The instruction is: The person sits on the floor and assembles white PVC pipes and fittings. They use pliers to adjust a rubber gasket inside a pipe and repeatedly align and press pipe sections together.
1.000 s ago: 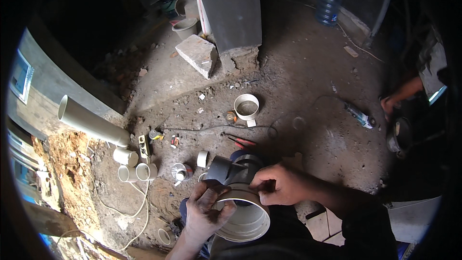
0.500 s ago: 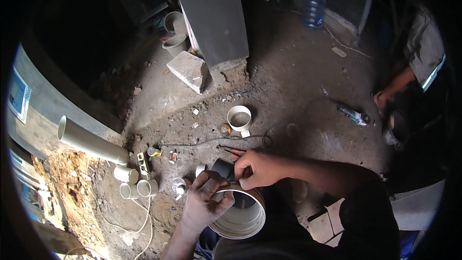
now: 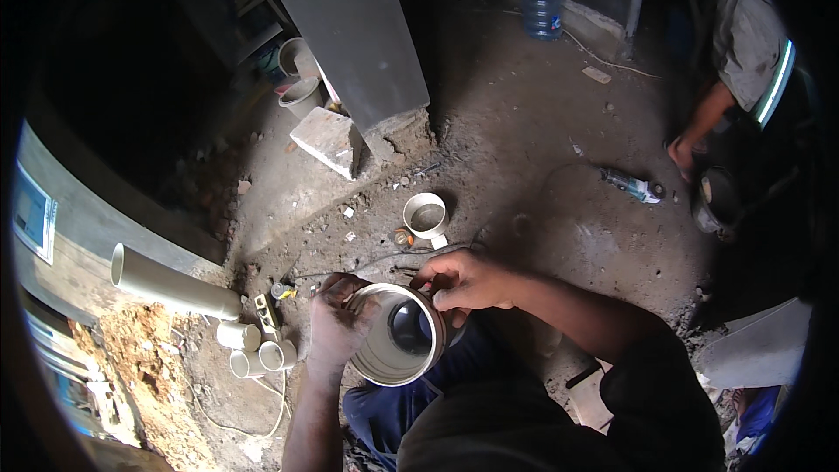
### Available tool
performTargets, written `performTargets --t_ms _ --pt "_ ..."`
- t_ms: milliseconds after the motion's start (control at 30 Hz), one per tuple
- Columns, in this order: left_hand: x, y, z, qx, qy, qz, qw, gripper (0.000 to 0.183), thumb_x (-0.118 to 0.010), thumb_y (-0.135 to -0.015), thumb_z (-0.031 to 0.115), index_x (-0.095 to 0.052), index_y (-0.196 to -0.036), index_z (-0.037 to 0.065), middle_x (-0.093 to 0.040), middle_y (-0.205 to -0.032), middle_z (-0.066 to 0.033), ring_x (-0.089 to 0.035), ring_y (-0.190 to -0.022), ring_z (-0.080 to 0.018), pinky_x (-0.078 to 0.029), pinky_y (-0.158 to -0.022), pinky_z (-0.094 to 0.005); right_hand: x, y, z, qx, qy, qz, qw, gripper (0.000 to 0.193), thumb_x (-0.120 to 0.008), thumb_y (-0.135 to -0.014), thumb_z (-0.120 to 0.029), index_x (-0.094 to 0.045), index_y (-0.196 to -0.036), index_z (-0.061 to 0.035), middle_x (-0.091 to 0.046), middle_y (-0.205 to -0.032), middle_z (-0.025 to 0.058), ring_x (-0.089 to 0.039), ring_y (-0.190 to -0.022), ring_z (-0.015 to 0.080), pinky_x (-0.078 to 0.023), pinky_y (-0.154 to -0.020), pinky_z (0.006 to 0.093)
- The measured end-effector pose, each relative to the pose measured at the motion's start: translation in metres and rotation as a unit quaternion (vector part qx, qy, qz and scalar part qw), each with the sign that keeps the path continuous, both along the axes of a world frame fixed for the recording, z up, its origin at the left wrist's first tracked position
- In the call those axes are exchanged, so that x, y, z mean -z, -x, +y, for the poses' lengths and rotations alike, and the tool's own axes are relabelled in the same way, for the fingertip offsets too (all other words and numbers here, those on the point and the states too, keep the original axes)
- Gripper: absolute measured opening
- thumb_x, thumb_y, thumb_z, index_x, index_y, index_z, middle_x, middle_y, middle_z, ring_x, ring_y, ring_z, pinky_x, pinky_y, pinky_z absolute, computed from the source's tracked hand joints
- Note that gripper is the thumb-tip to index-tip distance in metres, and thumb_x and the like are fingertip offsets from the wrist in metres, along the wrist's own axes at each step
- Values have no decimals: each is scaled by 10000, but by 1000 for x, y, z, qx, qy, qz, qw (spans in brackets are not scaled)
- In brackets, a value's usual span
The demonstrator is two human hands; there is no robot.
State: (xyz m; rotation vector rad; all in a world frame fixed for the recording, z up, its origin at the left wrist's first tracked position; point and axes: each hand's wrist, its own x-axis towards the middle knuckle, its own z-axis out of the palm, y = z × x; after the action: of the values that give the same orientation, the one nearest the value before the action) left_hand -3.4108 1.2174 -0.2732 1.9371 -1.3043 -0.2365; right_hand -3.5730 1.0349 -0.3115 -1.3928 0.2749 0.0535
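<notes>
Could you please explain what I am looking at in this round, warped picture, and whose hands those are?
The picture comes from a wide fisheye camera worn on a person's head and looking down, so straight edges bend near the rim. The two forearms rising from the lower edge are the wearer's own. The left hand and the right hand together hold a large beige plastic pipe fitting, its open mouth turned up toward the camera. Below is a rough dirt and concrete floor. On it lie a long beige pipe, several small pipe couplings, a wider pipe socket and a concrete block. A water bottle stands farther back. At the right edge another person's hand reaches down.
</notes>
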Motion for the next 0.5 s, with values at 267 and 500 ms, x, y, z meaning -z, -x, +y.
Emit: performTargets --t_ms 267,500 --pt "21 -22 -10 4 14 4 1000 236 -716 -710 148 -682 -867 -25 -655 -841 -149 -649 -782 -280 -512 -726 -356 11 -5 7 23 -78 5 997 442 -598 -826 -36 -526 -1260 0 -636 -801 107 -635 -604 131 -572 -511 275" --pt "25 -31 -12 -42 -16 109 993 177 -687 -757 116 -675 -854 -32 -668 -786 -148 -647 -708 -219 -510 -688 -320 19 -11 4 60 -102 -13 993 453 -615 -830 -55 -530 -1273 -24 -642 -864 98 -656 -680 143 -585 -581 270"
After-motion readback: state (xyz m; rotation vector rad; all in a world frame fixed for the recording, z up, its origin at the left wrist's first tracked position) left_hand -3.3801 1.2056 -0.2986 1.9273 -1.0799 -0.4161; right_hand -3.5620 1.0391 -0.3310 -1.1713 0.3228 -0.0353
